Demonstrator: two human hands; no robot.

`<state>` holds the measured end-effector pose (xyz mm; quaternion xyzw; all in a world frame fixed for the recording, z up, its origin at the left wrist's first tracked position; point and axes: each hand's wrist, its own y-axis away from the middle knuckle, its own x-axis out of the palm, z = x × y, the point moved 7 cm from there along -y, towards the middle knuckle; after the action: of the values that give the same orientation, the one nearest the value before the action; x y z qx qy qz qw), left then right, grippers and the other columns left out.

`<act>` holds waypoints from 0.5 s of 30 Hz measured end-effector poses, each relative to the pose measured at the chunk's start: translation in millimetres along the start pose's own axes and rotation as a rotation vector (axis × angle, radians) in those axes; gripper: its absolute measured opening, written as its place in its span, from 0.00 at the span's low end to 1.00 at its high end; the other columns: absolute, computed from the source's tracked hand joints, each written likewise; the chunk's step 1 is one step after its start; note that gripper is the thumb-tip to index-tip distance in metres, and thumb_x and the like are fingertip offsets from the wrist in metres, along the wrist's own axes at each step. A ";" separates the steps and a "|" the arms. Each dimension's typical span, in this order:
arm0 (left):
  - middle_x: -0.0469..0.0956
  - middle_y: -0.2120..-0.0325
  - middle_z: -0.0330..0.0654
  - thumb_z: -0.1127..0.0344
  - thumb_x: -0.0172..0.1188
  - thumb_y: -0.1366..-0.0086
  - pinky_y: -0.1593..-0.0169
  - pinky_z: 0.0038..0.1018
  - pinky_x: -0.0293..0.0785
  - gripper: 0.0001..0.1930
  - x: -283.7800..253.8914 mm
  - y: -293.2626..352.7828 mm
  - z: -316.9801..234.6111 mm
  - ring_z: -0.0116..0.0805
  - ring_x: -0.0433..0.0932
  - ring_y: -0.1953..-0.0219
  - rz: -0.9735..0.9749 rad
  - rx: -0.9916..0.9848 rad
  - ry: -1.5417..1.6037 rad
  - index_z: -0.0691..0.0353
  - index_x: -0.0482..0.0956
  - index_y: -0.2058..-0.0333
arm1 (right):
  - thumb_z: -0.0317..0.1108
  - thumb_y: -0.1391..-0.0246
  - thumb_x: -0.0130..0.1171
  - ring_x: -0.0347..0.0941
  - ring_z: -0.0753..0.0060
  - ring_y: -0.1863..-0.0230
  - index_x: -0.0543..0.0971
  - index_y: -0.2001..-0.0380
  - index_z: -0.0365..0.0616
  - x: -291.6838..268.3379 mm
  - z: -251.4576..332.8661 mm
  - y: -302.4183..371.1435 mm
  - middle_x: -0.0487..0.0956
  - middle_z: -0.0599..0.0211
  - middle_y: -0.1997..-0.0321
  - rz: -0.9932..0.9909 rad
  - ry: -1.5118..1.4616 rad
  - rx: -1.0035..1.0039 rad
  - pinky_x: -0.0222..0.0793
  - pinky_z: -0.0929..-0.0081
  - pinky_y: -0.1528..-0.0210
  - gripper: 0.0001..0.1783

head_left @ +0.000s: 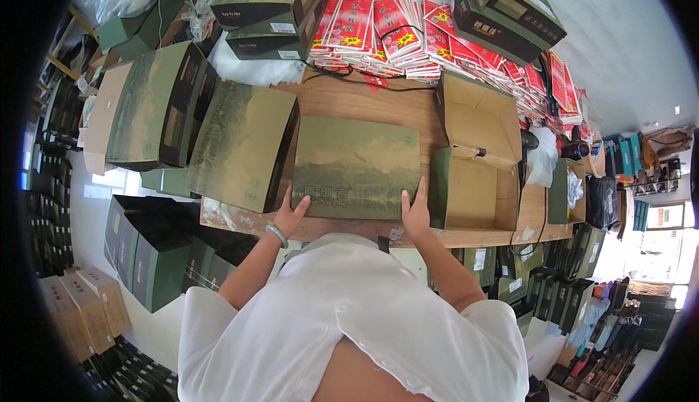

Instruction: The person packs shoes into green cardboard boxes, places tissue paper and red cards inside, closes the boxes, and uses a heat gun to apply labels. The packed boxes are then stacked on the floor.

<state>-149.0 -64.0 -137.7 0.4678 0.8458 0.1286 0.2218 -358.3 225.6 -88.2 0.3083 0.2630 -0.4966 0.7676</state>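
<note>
A closed green cardboard box point(357, 162) with a faded landscape print lies flat near the table's front edge, directly before me. My left hand point(291, 213) grips its near left corner, thumb on the lid and fingers along the side. At the near right corner, my right hand point(416, 211) holds it the same way. Just right of it stands an open box point(480, 176), its lid tipped back and its bare brown inside showing. Another closed green box point(244, 147) sits close on the left.
Stacked green boxes point(273, 9) and piles of red printed packets point(393, 30) line the back of the wooden table point(349, 103). A black cable point(364, 80) crosses there. More boxes point(156, 103) crowd the left, and dark open-topped boxes point(164, 253) stand below the table's left end.
</note>
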 end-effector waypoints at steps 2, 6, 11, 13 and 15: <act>0.63 0.40 0.54 0.45 0.58 0.38 0.37 0.29 0.56 0.44 2.1 -5.9 6.3 0.41 0.61 0.37 0.044 0.012 0.050 0.64 0.47 0.34 | 0.53 0.39 0.46 0.61 0.39 0.38 0.45 0.32 0.41 5.2 0.0 -0.9 0.62 0.33 0.39 -0.062 0.062 -0.044 0.57 0.59 0.37 0.42; 0.61 0.39 0.55 0.46 0.57 0.37 0.36 0.29 0.54 0.43 4.5 -17.7 18.1 0.41 0.59 0.36 0.101 0.096 0.076 0.65 0.47 0.33 | 0.55 0.40 0.48 0.66 0.39 0.42 0.49 0.32 0.43 11.0 -14.7 -5.9 0.68 0.37 0.42 -0.224 0.071 -0.182 0.61 0.59 0.41 0.42; 0.63 0.40 0.53 0.46 0.54 0.35 0.37 0.29 0.56 0.40 1.4 -25.5 20.4 0.41 0.62 0.38 0.120 0.098 0.148 0.66 0.50 0.35 | 0.60 0.44 0.52 0.67 0.44 0.42 0.62 0.38 0.41 -5.0 -3.9 8.3 0.72 0.42 0.45 -0.161 -0.043 0.113 0.61 0.61 0.41 0.41; 0.65 0.41 0.51 0.46 0.53 0.34 0.38 0.28 0.57 0.38 -0.2 -35.5 29.6 0.40 0.63 0.39 0.173 0.010 0.270 0.66 0.53 0.36 | 0.59 0.44 0.52 0.67 0.44 0.42 0.63 0.38 0.40 -27.0 37.9 33.8 0.73 0.43 0.46 -0.219 -0.040 0.154 0.62 0.61 0.41 0.40; 0.67 0.44 0.48 0.37 0.51 0.38 0.40 0.34 0.61 0.41 11.0 -53.3 59.3 0.41 0.66 0.42 0.183 -0.142 0.505 0.63 0.58 0.38 | 0.54 0.43 0.53 0.70 0.47 0.45 0.65 0.40 0.41 -47.2 90.8 52.5 0.74 0.46 0.47 -0.288 -0.039 -0.001 0.61 0.61 0.42 0.36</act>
<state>-163.9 -82.2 -214.7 0.4790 0.8173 0.3195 0.0238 -318.3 203.9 17.5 0.2573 0.2899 -0.6074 0.6934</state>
